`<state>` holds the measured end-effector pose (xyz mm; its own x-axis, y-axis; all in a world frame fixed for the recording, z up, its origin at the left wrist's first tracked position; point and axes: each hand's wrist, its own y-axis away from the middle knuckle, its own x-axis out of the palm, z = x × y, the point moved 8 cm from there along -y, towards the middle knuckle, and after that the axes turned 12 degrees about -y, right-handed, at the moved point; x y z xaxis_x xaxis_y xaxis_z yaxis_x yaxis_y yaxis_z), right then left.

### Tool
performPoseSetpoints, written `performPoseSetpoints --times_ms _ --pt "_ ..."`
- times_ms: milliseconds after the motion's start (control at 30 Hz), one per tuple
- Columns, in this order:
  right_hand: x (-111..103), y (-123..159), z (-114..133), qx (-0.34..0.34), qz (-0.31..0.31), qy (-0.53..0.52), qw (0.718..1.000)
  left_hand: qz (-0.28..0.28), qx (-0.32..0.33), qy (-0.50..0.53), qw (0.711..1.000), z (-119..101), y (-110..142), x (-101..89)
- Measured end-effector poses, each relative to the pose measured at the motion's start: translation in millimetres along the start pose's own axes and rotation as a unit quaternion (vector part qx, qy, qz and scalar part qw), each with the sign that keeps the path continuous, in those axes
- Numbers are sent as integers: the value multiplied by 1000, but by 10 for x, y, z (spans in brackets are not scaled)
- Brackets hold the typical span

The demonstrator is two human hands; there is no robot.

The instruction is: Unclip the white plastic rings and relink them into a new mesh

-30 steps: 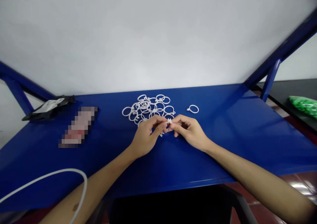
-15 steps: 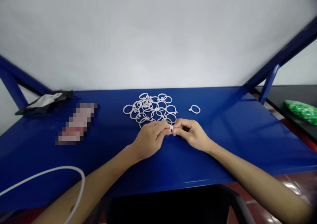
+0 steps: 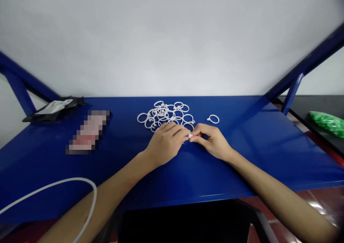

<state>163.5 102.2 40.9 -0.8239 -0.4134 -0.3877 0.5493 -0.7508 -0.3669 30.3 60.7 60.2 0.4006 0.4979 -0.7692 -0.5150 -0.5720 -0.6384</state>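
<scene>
- A small white piece (image 3: pixel 190 136) is held in a narrow pinch between the thumb and forefinger of the right hand (image 3: pixel 213 141); it lies at the tips of that hand, on its left side, in the gap between the two hands.
- The piece is met from the other side by the fingertips of the left hand (image 3: pixel 166 142); the fingers of that hand are held close together, back upward, with the thumb hidden; whether the piece is also gripped there cannot be told.
- The right hand is judged the nearer, since contact is plainly seen there; the long axis of the piece cannot be told at this size; nor can it be told whether a ring is joined to it.
- The pile of white rings (image 3: pixel 162 111) is spread just beyond the hands on the blue table (image 3: pixel 204 178); its near edge is partly covered by the left hand; a lone ring (image 3: pixel 209 119) is set apart to the right, beyond the right hand.
- Compared with the earlier frame, the left hand has been turned further over, so that its thumb is no longer shown; the right pinch is little changed; the lone ring is left apart from the pile.
</scene>
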Motion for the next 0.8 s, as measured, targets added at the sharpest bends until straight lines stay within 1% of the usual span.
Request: performPoseSetpoints --times_ms 100,167,233,333,433,500,567,700,800 --pt "-233 -47 -40 -24 -59 121 991 15 -37 -11 999 138 -13 36" --pt "-425 -55 -124 -11 -110 214 971 35 -49 -9 998 186 -9 73" --pt "-581 -44 -225 16 -144 298 943 58 -52 -6 997 186 2 104" --pt "-681 -20 -364 67 -145 382 910 91 -44 -5 995 116 27 146" --pt "-668 2 -397 96 -133 417 894 136 -29 -15 990 32 68 225" --pt "-620 0 -339 83 -132 412 898 158 -25 -21 987 4 91 270" --pt "-543 -13 -262 55 -125 385 913 164 -24 -22 986 -4 97 283" --pt "-327 -32 -152 8 -81 310 947 158 -28 -34 986 19 58 213" --pt "-159 -21 -128 6 -39 256 966 163 -34 -63 984 65 34 147"
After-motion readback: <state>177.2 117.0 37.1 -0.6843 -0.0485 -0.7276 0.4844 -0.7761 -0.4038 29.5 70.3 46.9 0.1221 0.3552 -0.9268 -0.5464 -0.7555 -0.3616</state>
